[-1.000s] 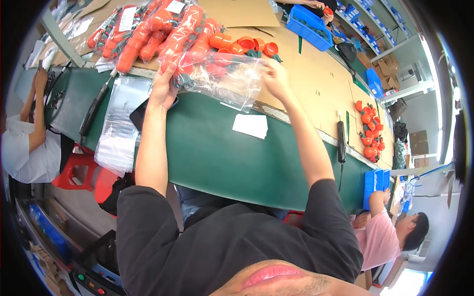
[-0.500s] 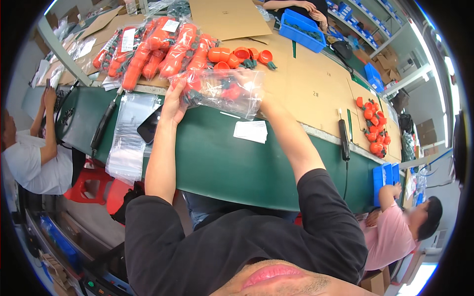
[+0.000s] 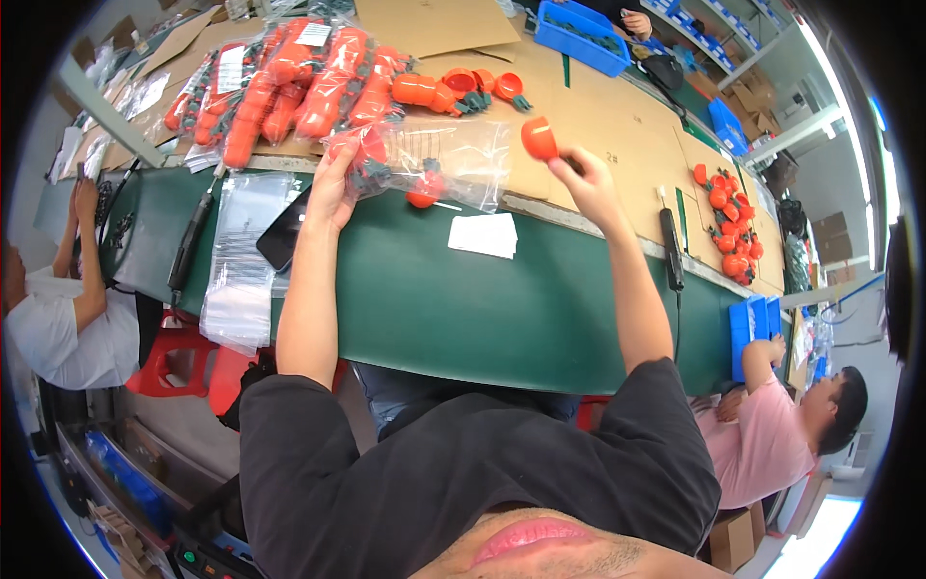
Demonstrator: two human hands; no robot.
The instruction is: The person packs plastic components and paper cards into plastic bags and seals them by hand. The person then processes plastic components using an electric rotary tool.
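Observation:
My left hand [image 3: 336,179] grips the left end of a clear plastic bag [image 3: 453,159] that lies on the table edge with a few red-orange toy parts [image 3: 424,187] inside. My right hand [image 3: 582,180] is raised to the right of the bag and pinches one red-orange cup-shaped piece [image 3: 539,138] between its fingertips. Just beyond the bag lie loose orange pieces with dark green tops [image 3: 479,85] on brown cardboard.
Filled bags of orange parts [image 3: 289,72] pile at the back left. A stack of empty clear bags [image 3: 238,261], a dark phone [image 3: 284,241], a white paper slip [image 3: 485,234] and a black tool [image 3: 670,248] lie on the green table [image 3: 463,309]. Blue bins [image 3: 585,36] stand behind. Seated people work at both sides.
My right hand let go of the bag, moved right and now holds up one orange piece. The bag has sunk onto the table edge, held only by my left hand.

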